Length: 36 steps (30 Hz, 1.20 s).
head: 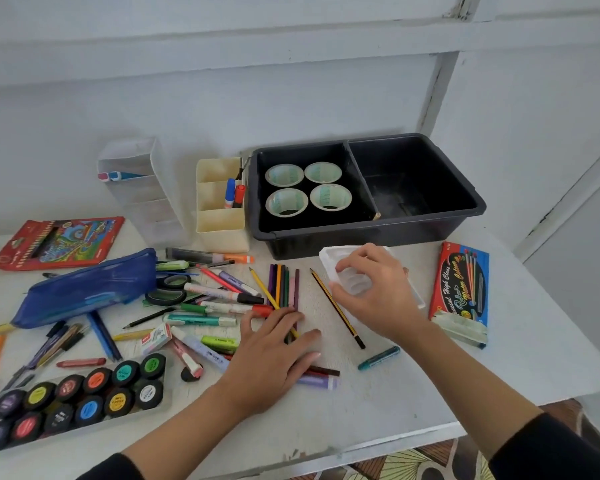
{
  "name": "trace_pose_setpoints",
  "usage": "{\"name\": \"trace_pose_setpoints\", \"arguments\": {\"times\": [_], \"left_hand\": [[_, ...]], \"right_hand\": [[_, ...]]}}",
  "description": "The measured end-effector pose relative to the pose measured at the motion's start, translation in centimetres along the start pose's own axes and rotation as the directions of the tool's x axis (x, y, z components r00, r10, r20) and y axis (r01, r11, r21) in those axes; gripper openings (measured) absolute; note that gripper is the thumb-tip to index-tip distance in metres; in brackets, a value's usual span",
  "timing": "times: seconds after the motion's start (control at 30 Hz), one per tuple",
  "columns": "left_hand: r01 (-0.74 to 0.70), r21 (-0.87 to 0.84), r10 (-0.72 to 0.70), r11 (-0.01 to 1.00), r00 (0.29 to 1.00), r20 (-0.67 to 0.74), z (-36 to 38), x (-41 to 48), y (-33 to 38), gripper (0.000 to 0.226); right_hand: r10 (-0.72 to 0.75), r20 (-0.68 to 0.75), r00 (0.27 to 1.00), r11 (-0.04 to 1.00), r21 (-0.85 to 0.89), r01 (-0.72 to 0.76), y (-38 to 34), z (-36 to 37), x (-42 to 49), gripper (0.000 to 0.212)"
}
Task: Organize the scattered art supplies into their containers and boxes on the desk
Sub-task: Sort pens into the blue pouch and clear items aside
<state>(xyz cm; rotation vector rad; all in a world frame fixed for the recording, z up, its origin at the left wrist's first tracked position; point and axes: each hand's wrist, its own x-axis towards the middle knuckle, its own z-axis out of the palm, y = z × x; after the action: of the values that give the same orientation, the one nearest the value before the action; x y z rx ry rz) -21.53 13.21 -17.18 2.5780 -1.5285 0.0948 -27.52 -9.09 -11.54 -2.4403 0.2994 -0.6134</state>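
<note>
Gripping white palette [326,259] with right hand [371,289], left hand [274,355] flat on pencils [283,284]

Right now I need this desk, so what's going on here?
A person is tidying art supplies. Their left hand presses flat on a row of coloured pencils, while the right hand grips a white plastic palette. The black bin holds four tape rolls; pens and markers lie scattered.

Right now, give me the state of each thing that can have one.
black bin: left compartment holds four tape rolls, right empty
blue pencil case: lying flat
white tray: gripped by right hand
left hand: flat on coloured pencils
</note>
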Motion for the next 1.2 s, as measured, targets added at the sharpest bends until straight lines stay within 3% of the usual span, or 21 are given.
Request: {"name": "trace_pose_setpoints", "arguments": {"times": [0.1,0.37,0.5,0.6,0.73,0.87,0.93,1.03,1.1,1.2], "left_hand": [[0.048,-0.011,-0.048,0.999,0.998,-0.04,-0.1,1.5,0.0,0.032],[0.119,-0.191,-0.11,0.974,0.992,0.055,-1.5,1.8,-0.8,0.035],[0.237,-0.32,-0.243,0.917,0.97,0.019,-3.9,0.7,-2.8,0.032],[0.34,-0.389,-0.403,0.856,0.911,-0.091,-5.7,-1.4,-5.9,0.022],[0.45,-0.514,-0.579,0.73,0.807,-0.117,-8.0,-5.6,-10.4,0.02],[0.542,-0.455,-0.649,0.707,0.753,-0.111,-9.6,-9.6,-12.5,0.04],[0.497,-0.609,-0.678,0.619,0.728,-0.095,-10.7,-10.9,-12.7,0.042],[0.409,-0.859,-0.748,0.307,0.662,0.049,-12.5,-12.0,-13.8,0.045],[0.354,-0.928,-0.773,0.113,0.618,0.142,-13.3,-13.0,-15.7,0.041],[0.288,-0.957,-0.774,-0.044,0.595,0.215,-14.1,-15.4,-19.4,0.03]], "right_hand": [[-0.008,0.007,1.0,1.0,-0.022,0.008,-0.8,0.4,0.8,0.023],[-0.029,0.061,0.998,0.997,0.067,0.024,-1.8,0.9,1.7,0.023],[-0.092,0.085,0.992,0.988,0.131,0.081,-4.2,1.1,2.4,0.019],[-0.174,0.153,0.973,0.964,0.226,0.137,-6.9,2.2,2.7,0.016],[-0.31,0.238,0.921,0.927,0.291,0.237,-10.8,5.0,3.5,0.023],[-0.411,0.276,0.869,0.888,0.336,0.314,-14.8,8.4,3.8,0.026],[-0.47,0.298,0.831,0.865,0.344,0.366,-16.9,10.3,3.8,0.025],[-0.552,0.347,0.758,0.822,0.376,0.427,-19.9,13.3,3.8,0.025],[-0.608,0.359,0.708,0.786,0.396,0.475,-21.8,15.4,3.9,0.025],[-0.687,0.354,0.634,0.725,0.399,0.562,-24.5,18.6,3.8,0.022]]}}
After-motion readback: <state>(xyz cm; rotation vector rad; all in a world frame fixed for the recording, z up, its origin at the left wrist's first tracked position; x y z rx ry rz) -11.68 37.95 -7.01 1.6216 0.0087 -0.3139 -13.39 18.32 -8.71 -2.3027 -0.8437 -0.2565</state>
